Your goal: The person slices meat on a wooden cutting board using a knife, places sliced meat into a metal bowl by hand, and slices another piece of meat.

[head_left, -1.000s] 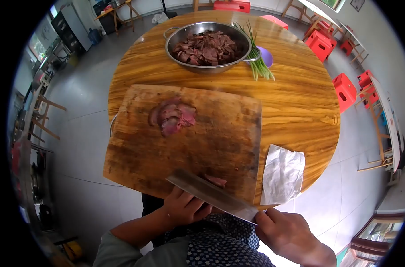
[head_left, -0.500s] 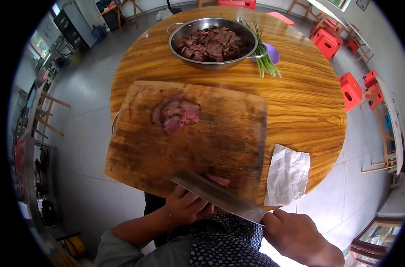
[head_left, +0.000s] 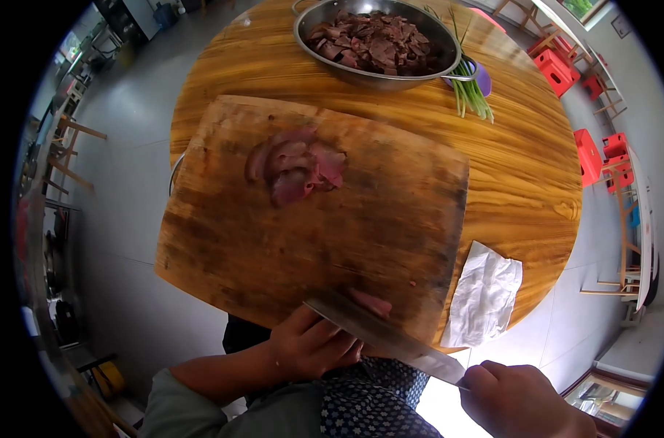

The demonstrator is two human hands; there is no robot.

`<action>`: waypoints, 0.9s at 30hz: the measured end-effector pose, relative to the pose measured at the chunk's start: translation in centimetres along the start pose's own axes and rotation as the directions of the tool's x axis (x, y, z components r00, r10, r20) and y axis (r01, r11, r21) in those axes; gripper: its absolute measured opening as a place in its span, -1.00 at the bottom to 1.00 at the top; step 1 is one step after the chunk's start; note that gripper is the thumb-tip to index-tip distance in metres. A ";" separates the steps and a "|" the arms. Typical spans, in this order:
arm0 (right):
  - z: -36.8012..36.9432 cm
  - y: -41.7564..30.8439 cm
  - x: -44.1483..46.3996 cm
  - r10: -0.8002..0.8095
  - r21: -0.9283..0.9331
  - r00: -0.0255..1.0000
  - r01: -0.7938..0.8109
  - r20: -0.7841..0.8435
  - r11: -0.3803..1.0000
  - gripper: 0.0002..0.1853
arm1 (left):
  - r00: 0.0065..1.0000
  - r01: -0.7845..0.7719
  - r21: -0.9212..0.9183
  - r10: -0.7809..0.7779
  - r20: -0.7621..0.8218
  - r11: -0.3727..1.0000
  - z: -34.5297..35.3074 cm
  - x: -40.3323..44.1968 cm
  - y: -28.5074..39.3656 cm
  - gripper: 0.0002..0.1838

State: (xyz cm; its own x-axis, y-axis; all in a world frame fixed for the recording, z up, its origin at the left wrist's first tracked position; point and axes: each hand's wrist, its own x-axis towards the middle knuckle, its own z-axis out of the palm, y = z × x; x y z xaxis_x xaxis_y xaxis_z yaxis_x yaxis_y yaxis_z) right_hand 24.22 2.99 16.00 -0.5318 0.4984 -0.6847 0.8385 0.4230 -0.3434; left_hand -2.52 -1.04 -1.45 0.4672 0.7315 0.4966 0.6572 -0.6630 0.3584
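Note:
My right hand (head_left: pixel 518 401) is closed round the handle end of a wide cleaver (head_left: pixel 390 342), whose blade slants across the near edge of the wooden cutting board (head_left: pixel 273 255). Against the blade's near side rests my left hand (head_left: pixel 316 344), its fingers bent together; whatever they hold is hidden. A small strip of meat (head_left: pixel 371 301) lies just beyond the blade. Several overlapping meat slices (head_left: pixel 295 166) are on the upper left part of the board.
Behind the board, a steel pan (head_left: pixel 390 80) holds many meat pieces. Green onions (head_left: pixel 472 95) lie across a purple dish (head_left: pixel 484 80) beside it. A crumpled white paper (head_left: pixel 484 296) is right of the board. Red stools (head_left: pixel 554 71) stand beyond the round table (head_left: pixel 522 175).
The view has shifted and tilted, so the board and pan appear larger and turned slightly. Both hands and the cleaver appear farther right and lower, keeping the same hold.

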 end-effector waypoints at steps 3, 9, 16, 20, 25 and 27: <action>-0.2 -0.5 1.7 -0.031 0.045 0.998 0.033 -0.045 0.998 -0.87 | 1.000 0.026 -0.046 -0.026 0.000 0.999 0.6 -0.7 -0.2 -0.71; 0.1 -1.0 4.5 -0.098 0.137 0.985 0.117 -0.139 0.984 -0.85 | 0.987 0.154 -0.192 -0.141 0.078 0.969 0.6 -0.8 0.1 -0.67; 2.5 -0.6 0.3 0.020 0.143 0.973 0.014 -0.229 0.990 -0.91 | 0.997 0.075 -0.118 -0.076 0.003 0.990 1.0 -0.7 0.4 -0.62; 2.1 -1.3 -0.1 0.130 0.142 0.977 -0.107 -0.167 0.984 -0.93 | 0.999 0.019 -0.122 -0.023 -0.034 0.992 1.0 -0.7 -0.2 -0.70; 0.7 -1.0 2.4 0.045 0.133 0.990 -0.027 -0.130 0.991 -0.91 | 0.998 0.008 -0.070 -0.012 -0.062 0.997 0.9 -0.5 -0.2 -0.70; -0.3 -0.9 3.7 -0.002 0.059 0.994 0.009 -0.112 0.998 -0.89 | 0.999 0.003 -0.060 -0.005 -0.046 0.998 0.2 0.4 -0.3 -0.70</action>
State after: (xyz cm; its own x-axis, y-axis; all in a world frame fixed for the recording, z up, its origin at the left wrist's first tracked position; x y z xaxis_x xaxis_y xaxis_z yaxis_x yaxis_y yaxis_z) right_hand 21.49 4.69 13.98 -0.5437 0.5790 -0.6076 0.8392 0.3821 -0.3869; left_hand -2.46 -0.54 -1.49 0.4357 0.7269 0.5308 0.6218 -0.6695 0.4064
